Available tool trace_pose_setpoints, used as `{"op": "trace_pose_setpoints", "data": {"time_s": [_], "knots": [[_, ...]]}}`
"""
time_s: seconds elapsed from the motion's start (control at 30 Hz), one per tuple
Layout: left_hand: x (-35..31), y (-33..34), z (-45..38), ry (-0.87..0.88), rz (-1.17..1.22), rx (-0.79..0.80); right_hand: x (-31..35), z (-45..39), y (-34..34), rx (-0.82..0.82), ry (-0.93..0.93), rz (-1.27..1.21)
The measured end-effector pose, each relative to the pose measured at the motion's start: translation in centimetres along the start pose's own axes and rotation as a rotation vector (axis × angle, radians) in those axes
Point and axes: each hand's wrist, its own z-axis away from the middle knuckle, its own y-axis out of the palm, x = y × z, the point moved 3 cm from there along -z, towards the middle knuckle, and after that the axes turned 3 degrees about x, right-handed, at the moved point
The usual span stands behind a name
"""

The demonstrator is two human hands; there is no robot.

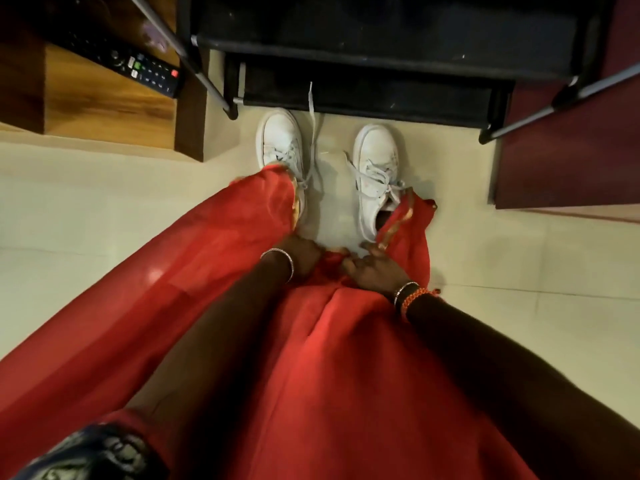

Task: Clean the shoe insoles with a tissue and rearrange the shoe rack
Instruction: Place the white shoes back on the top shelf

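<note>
Two white lace-up sneakers stand side by side on the pale floor, the left sneaker (281, 143) and the right sneaker (375, 174), toes toward the black shoe rack (381, 46). Their laces are loose, and one lace trails up onto the rack's lower shelf. Red cloth (311, 358) from my garment covers both heels. Just behind the left sneaker, my left hand (302, 258) grips a fold of this cloth. My right hand (372, 269) bunches the cloth beside the right sneaker's heel. No tissue is in view and the insoles are hidden.
The rack's black fabric shelves hold no shoes where visible, and its grey metal legs (207, 81) splay outward. A wooden cabinet (104, 109) with a black remote control (145, 69) stands at the left. A dark maroon panel (571, 150) stands at the right.
</note>
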Motion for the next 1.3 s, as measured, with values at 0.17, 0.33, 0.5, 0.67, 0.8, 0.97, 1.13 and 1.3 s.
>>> {"op": "trace_pose_setpoints", "data": {"time_s": [0.17, 0.33, 0.5, 0.67, 0.8, 0.97, 1.13, 1.3], "knots": [[4.5, 3.1, 4.6, -0.434, 0.257, -0.174, -0.2, 6.6, 3.2, 0.624, 0.647, -0.572], [12.4, 6.9, 4.9, -0.645, 0.588, -0.376, -2.9, 3.7, 0.5, 0.415, 0.856, -0.779], [9.3, 2.6, 4.5, -0.629, 0.436, -0.509, -5.2, -0.5, -2.7, 0.054, 0.764, -0.242], [4.4, -0.8, -0.1, -0.309, 0.146, -0.383, -4.5, -1.8, -0.4, 0.197, 0.763, -0.152], [5.1, -2.1, -1.0, -0.355, 0.005, -0.431, -4.7, -2.4, -1.1, 0.178, 0.686, -0.088], [5.0, -6.2, 2.3, -0.353, -0.004, -0.449, -4.6, -2.5, -6.3, 0.08, 0.636, -0.081], [3.5, -13.3, 8.2, -0.37, 0.029, -0.487, -5.4, -1.4, -15.1, -0.004, 0.531, -0.096], [0.4, -18.6, 15.4, -0.296, 0.016, -0.513, -4.7, 3.9, -23.5, -0.173, 0.468, -0.367]]}}
